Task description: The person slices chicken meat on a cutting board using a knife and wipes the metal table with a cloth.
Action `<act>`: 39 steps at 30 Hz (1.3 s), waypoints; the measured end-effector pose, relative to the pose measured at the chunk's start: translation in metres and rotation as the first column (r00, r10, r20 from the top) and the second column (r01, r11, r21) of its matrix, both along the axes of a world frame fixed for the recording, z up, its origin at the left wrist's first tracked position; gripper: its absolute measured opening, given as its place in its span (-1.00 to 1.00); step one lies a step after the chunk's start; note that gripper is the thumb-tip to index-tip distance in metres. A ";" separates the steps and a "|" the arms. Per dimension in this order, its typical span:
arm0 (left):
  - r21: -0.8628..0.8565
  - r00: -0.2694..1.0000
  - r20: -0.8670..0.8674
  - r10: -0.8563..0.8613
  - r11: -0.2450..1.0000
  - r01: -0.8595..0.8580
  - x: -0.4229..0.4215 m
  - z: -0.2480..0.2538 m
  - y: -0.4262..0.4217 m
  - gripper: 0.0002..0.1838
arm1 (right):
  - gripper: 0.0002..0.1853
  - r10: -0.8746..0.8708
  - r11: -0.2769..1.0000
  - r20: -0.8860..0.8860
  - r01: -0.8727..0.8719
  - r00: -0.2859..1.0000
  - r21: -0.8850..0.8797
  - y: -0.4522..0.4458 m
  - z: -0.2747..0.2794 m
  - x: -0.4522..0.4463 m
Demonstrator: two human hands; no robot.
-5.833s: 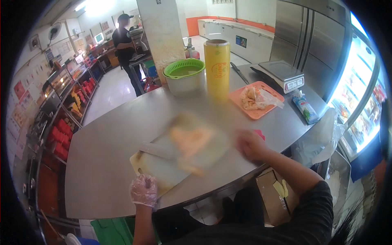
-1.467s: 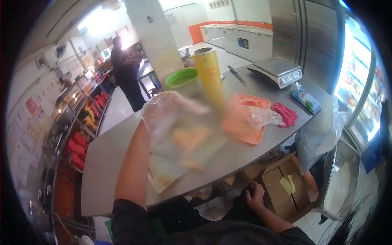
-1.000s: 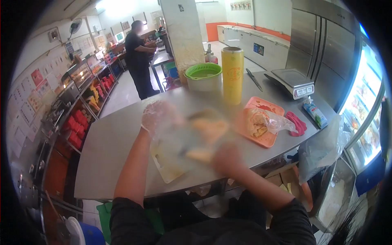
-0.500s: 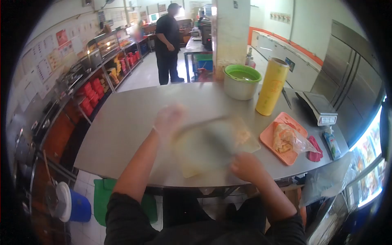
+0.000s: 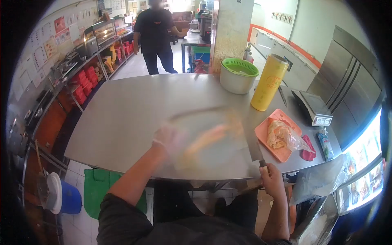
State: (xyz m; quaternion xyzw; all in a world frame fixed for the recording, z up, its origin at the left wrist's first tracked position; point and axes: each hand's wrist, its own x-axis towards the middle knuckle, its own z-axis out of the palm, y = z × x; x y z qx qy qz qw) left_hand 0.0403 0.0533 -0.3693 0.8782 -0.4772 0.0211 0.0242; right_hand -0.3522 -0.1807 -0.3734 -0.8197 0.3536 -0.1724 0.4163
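My right hand point(image 5: 271, 179) is closed around the handle of a broad-bladed knife point(image 5: 255, 149), held at the table's front edge to the right of the cutting board. The blade points away from me. My left hand point(image 5: 169, 136), in a thin clear glove, is over the board's left side; motion blur hides its fingers. The pale cutting board point(image 5: 220, 161) is smeared too. An orange-yellow piece of food point(image 5: 206, 139) shows as a streak across it, its kind unclear.
Right of the board, a pink tray point(image 5: 286, 154) bears a plastic bag of food point(image 5: 279, 134). Beyond stand a yellow roll point(image 5: 269, 83), a pot with a green basket point(image 5: 237, 79) and a scale point(image 5: 314, 107). A person in black point(image 5: 154, 34) stands past the table.
The knife has moved right, off the middle of the board, with my right hand. My left hand has come lower and nearer. The person behind the table is closer.
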 end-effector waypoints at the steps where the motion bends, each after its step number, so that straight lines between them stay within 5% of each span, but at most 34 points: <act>1: 0.017 0.985 -0.117 0.130 0.991 -0.129 0.000 0.000 -0.006 -0.72 | -0.67 -0.005 1.000 0.021 0.004 1.000 0.021 0.002 0.000 0.000; 4: -0.247 0.989 0.014 -0.150 0.958 0.149 -0.005 0.003 -0.042 -0.64 | -0.70 -0.021 0.991 0.051 0.014 0.998 0.136 0.016 0.014 0.012; 6: -0.178 0.986 -0.086 -0.145 0.976 0.128 -0.045 0.042 -0.068 -0.60 | -0.71 -0.037 0.973 0.060 0.022 0.998 0.229 0.027 0.014 0.021; 8: -0.220 0.984 -0.093 -0.151 0.967 0.128 -0.063 0.056 -0.073 -0.58 | -0.72 0.052 0.998 0.112 -0.049 0.992 -0.025 0.033 0.010 0.032; 10: -0.263 0.981 -0.102 -0.167 0.955 0.135 -0.063 0.062 -0.081 -0.56 | -0.71 0.066 0.997 0.093 -0.069 0.994 0.030 0.036 0.010 0.031; 11: -0.141 0.970 -0.219 -0.101 0.987 0.071 -0.053 0.064 -0.089 -0.54 | -0.71 0.075 0.995 0.055 -0.078 0.996 0.059 0.035 0.005 0.028; 13: -0.010 0.946 -0.322 -0.030 1.000 0.028 -0.033 0.049 -0.101 -0.51 | -0.72 0.084 0.986 0.033 -0.088 0.996 0.145 0.040 0.015 0.025; 16: -0.121 0.940 -0.314 -0.134 0.988 0.100 0.016 -0.004 -0.102 -0.55 | -0.72 0.089 0.994 0.094 -0.094 0.992 0.052 0.030 0.000 0.011; 17: -0.367 0.855 -0.461 -0.237 0.928 0.059 0.026 -0.022 -0.095 -0.59 | -0.72 0.088 0.994 0.099 -0.094 0.991 0.052 0.026 -0.005 0.007; 19: -0.577 0.749 -0.553 -0.365 0.817 -0.028 0.033 -0.021 -0.084 -0.63 | -0.73 0.067 0.994 0.151 -0.079 0.986 0.071 0.022 -0.008 0.005; 22: -0.503 0.357 -0.852 -0.383 0.789 -0.354 0.039 -0.011 -0.071 -0.76 | -0.75 -0.011 0.977 0.192 -0.030 0.981 0.209 0.025 0.001 0.004; 23: -0.557 0.160 -0.824 -0.544 0.726 -0.404 0.039 -0.008 -0.067 -0.80 | -0.75 -0.008 0.976 0.198 -0.036 0.980 0.215 0.024 -0.002 0.006; 25: -0.586 -0.031 -0.738 -0.674 0.663 -0.465 0.037 0.001 -0.063 -0.84 | -0.77 -0.028 0.961 0.263 -0.046 0.964 0.273 0.024 -0.006 0.008; 27: -0.561 0.309 -0.827 -0.469 0.724 -0.402 0.009 0.035 -0.064 -0.81 | -0.77 -0.023 0.957 0.271 -0.057 0.962 0.284 0.024 -0.007 0.012; 28: -0.558 0.313 -0.828 -0.464 0.728 -0.399 -0.004 0.046 -0.064 -0.81 | -0.78 -0.017 0.956 0.276 -0.065 0.961 0.285 0.024 -0.008 0.013; 30: -0.708 0.215 -0.701 -0.680 0.626 -0.328 -0.027 0.057 -0.064 -0.75 | -0.77 -0.018 0.958 0.274 -0.062 0.961 0.279 0.024 -0.011 0.016; 31: -0.707 0.215 -0.702 -0.679 0.629 -0.322 -0.031 0.056 -0.069 -0.75 | -0.77 -0.017 0.962 0.267 -0.058 0.964 0.268 0.023 -0.013 0.017; 34: -0.611 -0.070 -0.718 -0.692 0.676 -0.412 -0.033 0.036 -0.080 -0.76 | -0.75 0.023 0.975 0.239 -0.075 0.971 0.211 0.022 -0.016 0.014; 37: -0.379 0.170 -0.924 -0.341 0.872 -0.310 -0.026 -0.020 -0.072 -0.76 | -0.73 0.048 0.990 0.251 -0.080 0.967 0.117 0.028 -0.015 0.008; 38: -0.425 0.461 -0.838 -0.293 0.880 -0.213 -0.022 -0.034 -0.070 -0.71 | -0.73 0.041 0.991 0.250 -0.071 0.967 0.113 0.027 -0.020 0.006; 39: -0.442 0.590 -0.757 -0.282 0.885 -0.145 -0.013 -0.042 -0.075 -0.68 | -0.73 0.047 0.992 0.273 -0.077 0.961 0.101 0.024 -0.027 0.002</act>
